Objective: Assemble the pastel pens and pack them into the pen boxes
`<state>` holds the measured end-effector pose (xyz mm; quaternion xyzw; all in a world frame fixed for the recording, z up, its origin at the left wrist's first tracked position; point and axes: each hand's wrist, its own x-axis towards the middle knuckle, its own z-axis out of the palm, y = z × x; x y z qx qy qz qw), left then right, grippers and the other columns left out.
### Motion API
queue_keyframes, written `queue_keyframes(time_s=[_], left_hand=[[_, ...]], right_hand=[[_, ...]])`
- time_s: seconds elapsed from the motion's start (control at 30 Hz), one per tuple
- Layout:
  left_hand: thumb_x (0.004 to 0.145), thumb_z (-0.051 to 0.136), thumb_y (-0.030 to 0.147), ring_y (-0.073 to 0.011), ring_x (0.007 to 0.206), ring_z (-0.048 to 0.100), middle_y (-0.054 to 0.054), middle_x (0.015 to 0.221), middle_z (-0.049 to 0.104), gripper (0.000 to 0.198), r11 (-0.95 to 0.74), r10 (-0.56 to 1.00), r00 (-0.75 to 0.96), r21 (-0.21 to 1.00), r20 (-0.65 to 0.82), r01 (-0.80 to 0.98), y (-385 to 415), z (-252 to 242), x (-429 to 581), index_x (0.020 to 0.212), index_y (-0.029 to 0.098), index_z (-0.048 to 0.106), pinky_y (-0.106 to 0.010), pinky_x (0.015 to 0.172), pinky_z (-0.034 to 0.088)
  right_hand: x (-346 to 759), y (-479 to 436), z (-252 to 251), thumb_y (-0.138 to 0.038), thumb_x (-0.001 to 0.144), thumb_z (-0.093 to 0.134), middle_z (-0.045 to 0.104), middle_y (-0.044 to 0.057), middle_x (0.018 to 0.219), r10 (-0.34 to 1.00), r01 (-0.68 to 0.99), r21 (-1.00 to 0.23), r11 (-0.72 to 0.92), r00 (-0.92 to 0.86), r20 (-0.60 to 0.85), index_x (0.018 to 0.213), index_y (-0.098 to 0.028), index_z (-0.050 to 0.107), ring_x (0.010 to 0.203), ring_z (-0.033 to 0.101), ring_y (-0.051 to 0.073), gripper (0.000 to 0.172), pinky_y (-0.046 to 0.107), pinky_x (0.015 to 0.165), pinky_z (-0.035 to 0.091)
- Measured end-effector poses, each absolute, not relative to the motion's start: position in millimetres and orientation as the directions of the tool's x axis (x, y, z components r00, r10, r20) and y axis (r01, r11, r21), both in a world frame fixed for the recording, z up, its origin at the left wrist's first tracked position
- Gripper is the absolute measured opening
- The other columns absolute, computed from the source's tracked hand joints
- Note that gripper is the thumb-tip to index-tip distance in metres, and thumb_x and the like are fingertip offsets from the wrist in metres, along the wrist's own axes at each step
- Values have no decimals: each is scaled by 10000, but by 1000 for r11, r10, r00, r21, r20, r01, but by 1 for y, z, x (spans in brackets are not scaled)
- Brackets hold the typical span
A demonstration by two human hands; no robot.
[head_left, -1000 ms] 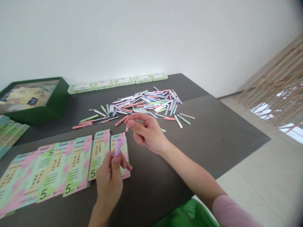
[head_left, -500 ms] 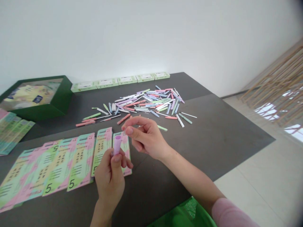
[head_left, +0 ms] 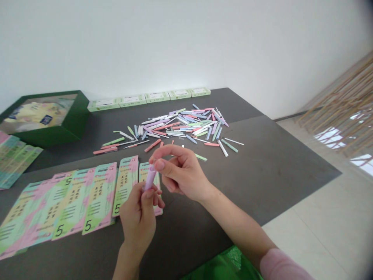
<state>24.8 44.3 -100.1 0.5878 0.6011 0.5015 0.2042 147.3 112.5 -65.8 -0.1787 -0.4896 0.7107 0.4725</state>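
Observation:
My left hand point(head_left: 138, 217) grips a light purple pen barrel point(head_left: 150, 178), a hollow tube tilted upward with its mouth at the top. The thumb and fingers of my right hand point(head_left: 180, 171) are pinched together right at that mouth. Between those fingertips is something small and clear-looking, mostly hidden, which I cannot make out. Beneath and to the left of my hands lie printed pastel cards point(head_left: 100, 198) in an overlapping row, several marked with a 5. Beyond my hands spreads a pile of pastel pen parts point(head_left: 186, 124).
A dark green box point(head_left: 70, 126) with plastic-wrapped contents stands at the back left. Flat light green boxes point(head_left: 132, 101) line the wall. More cards point(head_left: 17, 163) are stacked at the left edge. The grey table point(head_left: 279, 167) ends at a corner on the right.
The pen barrel in my left hand has tilted and shifted slightly right, so its mouth now meets the pinched fingertips of my right hand. Before, a small gap lay between them.

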Motion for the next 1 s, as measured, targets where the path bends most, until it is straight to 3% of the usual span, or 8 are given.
queue_keyframes(time_s=[0.27, 0.4, 0.5, 0.67, 0.8, 0.9, 1.0], left_hand=[[931, 412, 335, -104, 447, 548, 64, 504, 518, 265, -150, 891, -299, 844, 340, 514, 40, -89, 30, 716, 213, 507, -226, 464, 427], [938, 417, 387, -100, 431, 532, 70, 493, 495, 295, -163, 881, -322, 861, 347, 481, 40, -85, 31, 716, 213, 505, -226, 447, 423], [944, 428, 459, -94, 432, 525, 60, 504, 484, 378, -191, 893, -299, 883, 338, 429, 42, -85, 29, 666, 208, 479, -221, 424, 411], [918, 483, 518, -127, 508, 596, 45, 543, 521, 393, -276, 928, -249, 960, 277, 39, 49, -79, 27, 695, 199, 535, -258, 503, 516], [840, 600, 551, -147, 530, 646, 40, 610, 655, 335, -289, 943, -237, 930, 235, -227, 54, -67, 27, 760, 225, 603, -316, 589, 600], [807, 668, 499, -157, 668, 714, 53, 718, 713, 258, -232, 957, -255, 895, 140, -381, 54, -59, 25, 765, 247, 632, -300, 684, 627], [871, 601, 429, -171, 808, 739, 39, 790, 751, 205, -182, 970, -230, 851, 75, -493, 54, -55, 24, 772, 251, 633, -301, 799, 621]], right_hand=[[144, 108, -63, -439, 844, 647, 428, -130, 405, 833, -503, -858, -105, -515, 200, 892, -209, 567, 297, 340, 23, 249, 126, 309, 255], [143, 106, -65, -394, 853, 653, 450, -122, 417, 851, -439, -899, -9, -476, 223, 918, -207, 573, 323, 411, 35, 214, 122, 318, 297], [145, 104, -62, -425, 906, 573, 511, -90, 476, 812, -350, -936, 48, -532, 241, 1098, -212, 608, 364, 506, 67, 289, 151, 343, 387], [155, 100, -50, -431, 953, 486, 549, -64, 525, 800, -164, -952, 260, -516, 307, 1333, -240, 548, 430, 559, 83, 430, 178, 430, 458], [164, 106, -41, -397, 965, 462, 528, -65, 548, 826, -35, -919, 393, -427, 369, 1269, -258, 610, 442, 523, 63, 366, 169, 445, 421], [170, 112, -34, -402, 960, 458, 596, -42, 673, 825, -62, -915, 398, -412, 386, 1203, -236, 638, 458, 528, 45, 345, 159, 435, 406], [177, 118, -26, -373, 955, 474, 629, -34, 742, 817, -121, -891, 437, -361, 450, 1153, -199, 644, 452, 518, 22, 313, 146, 417, 367]])
